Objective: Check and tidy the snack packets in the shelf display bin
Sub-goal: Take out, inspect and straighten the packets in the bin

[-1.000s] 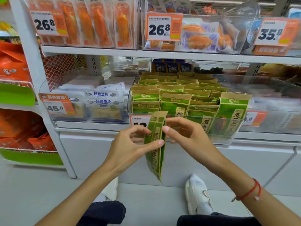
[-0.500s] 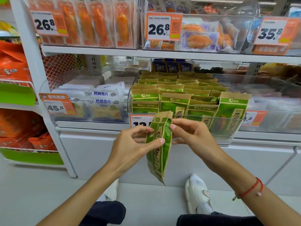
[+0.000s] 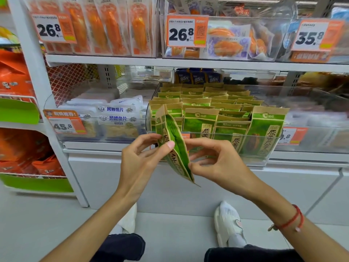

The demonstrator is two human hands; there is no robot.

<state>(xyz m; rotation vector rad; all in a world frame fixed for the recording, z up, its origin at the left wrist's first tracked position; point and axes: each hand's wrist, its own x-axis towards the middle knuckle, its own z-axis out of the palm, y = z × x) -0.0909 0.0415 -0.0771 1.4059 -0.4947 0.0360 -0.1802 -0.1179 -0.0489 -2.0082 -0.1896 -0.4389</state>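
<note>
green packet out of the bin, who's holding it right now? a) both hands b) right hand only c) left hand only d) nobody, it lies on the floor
a: the left hand pinches the green packet with its thumb across the front, while the right hand grips its other edge, in front of the clear bin.

Green packet raised, tilted top-left, now overlapping bin front; hands lifted with it.
</note>
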